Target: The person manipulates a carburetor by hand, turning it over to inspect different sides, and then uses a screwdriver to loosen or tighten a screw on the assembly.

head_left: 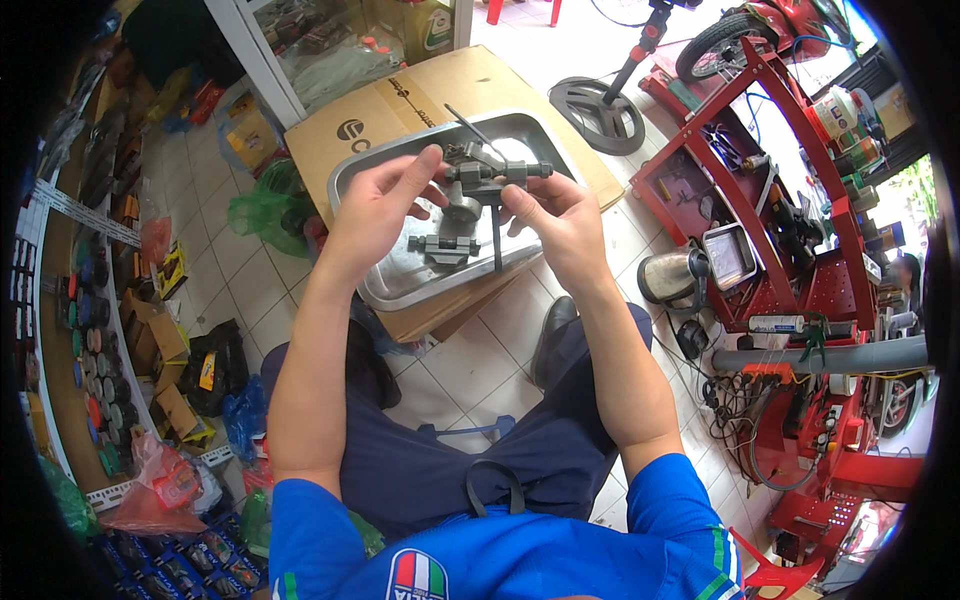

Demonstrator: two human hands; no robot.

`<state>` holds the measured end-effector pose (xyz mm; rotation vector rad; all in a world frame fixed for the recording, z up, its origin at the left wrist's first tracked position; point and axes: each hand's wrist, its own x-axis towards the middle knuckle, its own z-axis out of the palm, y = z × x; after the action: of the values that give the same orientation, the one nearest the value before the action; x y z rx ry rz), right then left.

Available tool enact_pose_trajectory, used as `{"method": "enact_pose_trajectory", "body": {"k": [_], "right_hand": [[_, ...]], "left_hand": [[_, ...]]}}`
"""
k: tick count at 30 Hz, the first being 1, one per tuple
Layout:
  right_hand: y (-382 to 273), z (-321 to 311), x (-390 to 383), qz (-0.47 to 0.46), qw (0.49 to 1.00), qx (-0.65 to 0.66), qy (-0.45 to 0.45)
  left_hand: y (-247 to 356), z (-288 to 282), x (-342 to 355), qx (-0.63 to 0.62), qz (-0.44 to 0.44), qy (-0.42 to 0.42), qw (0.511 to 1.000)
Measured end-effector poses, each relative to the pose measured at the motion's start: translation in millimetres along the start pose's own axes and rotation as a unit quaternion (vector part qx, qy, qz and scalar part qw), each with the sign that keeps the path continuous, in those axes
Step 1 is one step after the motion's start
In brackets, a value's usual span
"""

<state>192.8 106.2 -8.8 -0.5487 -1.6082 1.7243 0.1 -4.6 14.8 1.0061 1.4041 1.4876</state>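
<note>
Both of my hands hold a dark grey metal tool with blocks, a cylindrical end and long thin bars over a steel tray. My left hand is closed at the tool's left end, thumb raised, some fingers hidden. My right hand grips the right end with its thumb on the front. A similar short metal piece lies in the tray below my hands, and a round metal part shows just under the tool.
The tray rests on stacked cardboard. At right are a metal stand base, a red tool cart, a kettle and tangled cables. Shelves of goods and plastic bags line the left, along the tiled floor.
</note>
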Motion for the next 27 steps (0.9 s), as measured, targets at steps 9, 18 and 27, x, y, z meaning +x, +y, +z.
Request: {"method": "enact_pose_trajectory", "body": {"k": [9, 18, 27], "right_hand": [[-2, 0, -1, 0.003, 1.000, -0.001, 0.000], [-4, 1, -1, 0.006, 1.000, -0.002, -0.001], [-1, 2, -1, 0.000, 1.000, -0.009, -0.003]], "left_hand": [[1, 3, -2, -0.012, 0.019, 0.010, 1.000], [-6, -1, -2, 0.003, 0.029, -0.004, 1.000], [-4, -2, -3, 0.001, 0.031, -0.011, 0.999]]}}
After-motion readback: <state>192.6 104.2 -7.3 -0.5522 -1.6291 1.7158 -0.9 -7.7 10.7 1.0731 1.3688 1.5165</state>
